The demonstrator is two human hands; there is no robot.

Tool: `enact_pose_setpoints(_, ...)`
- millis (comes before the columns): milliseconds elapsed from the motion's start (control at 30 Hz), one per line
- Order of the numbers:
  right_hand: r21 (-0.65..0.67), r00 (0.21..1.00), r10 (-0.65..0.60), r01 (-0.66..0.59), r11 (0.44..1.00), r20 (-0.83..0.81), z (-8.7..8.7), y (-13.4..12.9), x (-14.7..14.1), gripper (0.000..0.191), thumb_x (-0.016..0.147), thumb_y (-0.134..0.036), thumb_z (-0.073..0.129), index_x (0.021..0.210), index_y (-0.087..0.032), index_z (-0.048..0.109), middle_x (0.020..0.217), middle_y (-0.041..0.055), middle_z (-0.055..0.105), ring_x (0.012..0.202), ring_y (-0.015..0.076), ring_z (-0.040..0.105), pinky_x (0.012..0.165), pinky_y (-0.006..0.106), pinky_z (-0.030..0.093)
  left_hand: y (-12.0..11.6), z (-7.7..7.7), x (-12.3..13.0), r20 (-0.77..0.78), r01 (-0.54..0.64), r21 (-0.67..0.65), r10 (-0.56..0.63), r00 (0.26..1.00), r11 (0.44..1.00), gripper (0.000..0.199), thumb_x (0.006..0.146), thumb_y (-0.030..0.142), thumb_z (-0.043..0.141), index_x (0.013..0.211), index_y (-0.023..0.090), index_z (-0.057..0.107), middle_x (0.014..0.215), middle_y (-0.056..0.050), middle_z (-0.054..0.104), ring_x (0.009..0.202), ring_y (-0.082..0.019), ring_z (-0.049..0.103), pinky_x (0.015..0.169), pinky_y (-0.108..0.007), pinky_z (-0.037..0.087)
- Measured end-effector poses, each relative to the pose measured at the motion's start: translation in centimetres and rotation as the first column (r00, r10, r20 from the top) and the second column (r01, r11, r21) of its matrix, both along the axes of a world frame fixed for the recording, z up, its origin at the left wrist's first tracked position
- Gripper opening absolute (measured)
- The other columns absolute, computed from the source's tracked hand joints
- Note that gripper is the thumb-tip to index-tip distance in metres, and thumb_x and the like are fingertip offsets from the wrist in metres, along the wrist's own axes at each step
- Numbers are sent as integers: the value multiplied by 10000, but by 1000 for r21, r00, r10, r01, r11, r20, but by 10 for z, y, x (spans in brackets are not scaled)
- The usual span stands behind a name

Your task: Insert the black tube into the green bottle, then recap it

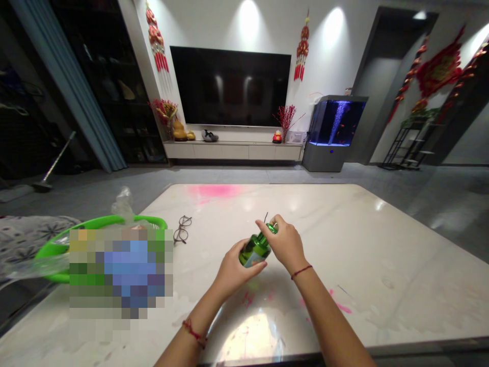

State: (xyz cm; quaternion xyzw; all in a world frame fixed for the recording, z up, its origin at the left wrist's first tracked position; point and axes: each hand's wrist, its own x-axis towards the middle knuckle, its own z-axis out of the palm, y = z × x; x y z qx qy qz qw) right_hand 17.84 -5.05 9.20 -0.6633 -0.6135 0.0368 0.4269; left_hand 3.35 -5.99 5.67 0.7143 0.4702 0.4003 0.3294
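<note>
A green see-through bottle (255,250) with a pale label is held tilted above the table, its top leaning to the upper right. My left hand (235,270) wraps round the bottle's body from the left and below. My right hand (284,240) closes on the shiny green cap (272,228) at the neck, with the thumb pointing up and to the left. A thin dark line stands out just above the cap; what it is I cannot make out. The fingertips behind the cap are partly hidden.
The pale marble-look table (382,244) carries pink stains. Eyeglasses (182,230) lie left of the bottle. Further left, a bright green basket (99,222) holds plastic-wrapped things, partly pixelated. Beyond the table stand a low TV cabinet (221,151) and a lit fish tank (336,122).
</note>
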Motion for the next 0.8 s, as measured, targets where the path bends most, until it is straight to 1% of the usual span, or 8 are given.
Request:
enact_pose_setpoints(167, 22, 1000, 15, -15, 1000, -10, 3, -2, 0, 361, 750, -562, 469, 635, -222, 504, 509, -2, 519, 490, 147, 484, 487, 235, 287, -3, 2, 2, -1, 59, -9, -59, 998, 998, 458, 607, 365, 671, 1012, 172, 575, 934, -59, 644, 841, -212, 583, 778, -324, 455)
enact_pose_setpoints(300, 47, 999, 41, -40, 998, -23, 7, -4, -2, 306, 751, -504, 482, 644, -219, 512, 502, -16, 498, 485, 136, 468, 508, 231, 306, -5, 3, 3, 2, 75, 4, -75, 997, 997, 429, 619, 347, 663, 1000, 167, 582, 905, -48, 654, 799, -193, 584, 736, -295, 459)
enact_pose_setpoints(467, 56, 980, 194, -192, 980, -43, 9, -6, 1, 241, 770, -443, 467, 694, -218, 508, 537, -29, 497, 509, 127, 474, 538, 221, 328, -5, 3, 4, 3, 96, -6, -96, 995, 995, 393, 611, 330, 664, 952, 146, 596, 860, -50, 659, 766, -190, 582, 687, -275, 459)
enact_pose_setpoints(533, 55, 973, 227, -225, 973, -47, 9, -6, 3, 233, 774, -433, 458, 699, -218, 507, 534, -33, 486, 508, 125, 470, 540, 220, 333, -5, 3, 4, 6, 98, 0, -98, 995, 995, 410, 609, 326, 666, 970, 147, 593, 865, -50, 659, 768, -189, 582, 687, -273, 459)
enact_pose_setpoints(800, 57, 967, 252, -250, 967, -31, 6, -6, 4, 196, 790, -383, 441, 740, -212, 521, 581, -22, 524, 545, 127, 499, 562, 216, 342, -4, 1, 1, -21, 88, 35, -88, 996, 995, 429, 619, 339, 665, 999, 156, 589, 875, -44, 658, 770, -181, 585, 701, -273, 463)
